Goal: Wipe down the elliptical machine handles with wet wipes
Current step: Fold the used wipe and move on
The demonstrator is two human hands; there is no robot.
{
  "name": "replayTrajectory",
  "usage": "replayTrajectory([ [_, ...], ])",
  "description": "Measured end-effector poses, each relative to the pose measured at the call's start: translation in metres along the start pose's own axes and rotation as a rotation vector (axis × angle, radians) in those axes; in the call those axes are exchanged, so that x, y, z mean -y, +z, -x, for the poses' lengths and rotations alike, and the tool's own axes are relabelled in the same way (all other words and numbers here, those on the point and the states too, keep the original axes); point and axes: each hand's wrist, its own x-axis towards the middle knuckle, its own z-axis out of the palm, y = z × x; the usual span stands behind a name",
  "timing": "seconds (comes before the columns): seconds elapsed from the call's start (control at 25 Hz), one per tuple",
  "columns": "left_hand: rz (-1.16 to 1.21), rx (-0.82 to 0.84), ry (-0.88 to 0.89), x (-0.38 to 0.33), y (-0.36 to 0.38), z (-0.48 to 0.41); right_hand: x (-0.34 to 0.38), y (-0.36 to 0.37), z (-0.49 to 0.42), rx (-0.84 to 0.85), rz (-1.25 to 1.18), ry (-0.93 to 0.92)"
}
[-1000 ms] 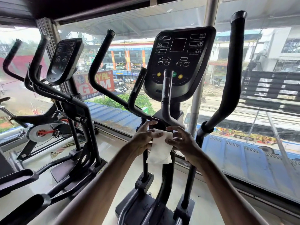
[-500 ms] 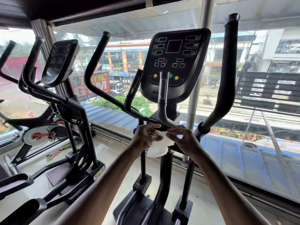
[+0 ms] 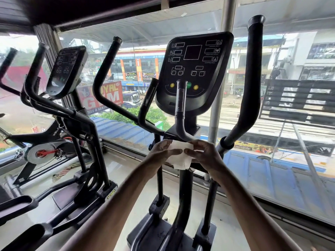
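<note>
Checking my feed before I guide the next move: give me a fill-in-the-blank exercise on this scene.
1. The left hand and right hand both pinch a ___ wipe.
2. The wipe is held ___ the console.
3. Between the console's two yellow buttons sits a ___ one.
4. The wipe touches ___ of the two tall handles.
Missing words: white; below; green; neither.

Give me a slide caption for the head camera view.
Left hand and right hand hold a white wipe below the elliptical console.
</note>
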Motion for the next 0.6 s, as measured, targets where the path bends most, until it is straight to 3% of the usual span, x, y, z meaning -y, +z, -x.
replayTrajectory([
  [0.08, 0.073, 0.041, -0.078, 0.005, 0.000, 0.000, -0.001, -0.002, -0.003, -0.024, -0.024, 0.005],
  [0.24, 0.160, -0.060, -0.053, 0.007, 0.007, -0.001, -0.003, -0.003, -0.002, 0.033, -0.120, 0.079],
  [0.4, 0.160, -0.058, -0.054, 0.004, 0.013, -0.001, -0.009, -0.004, -0.007, -0.033, -0.107, -0.003],
  [0.6, 0.229, -0.106, -0.018, 0.002, 0.013, -0.007, 0.001, -0.008, -0.001, 0.060, -0.137, -0.040],
])
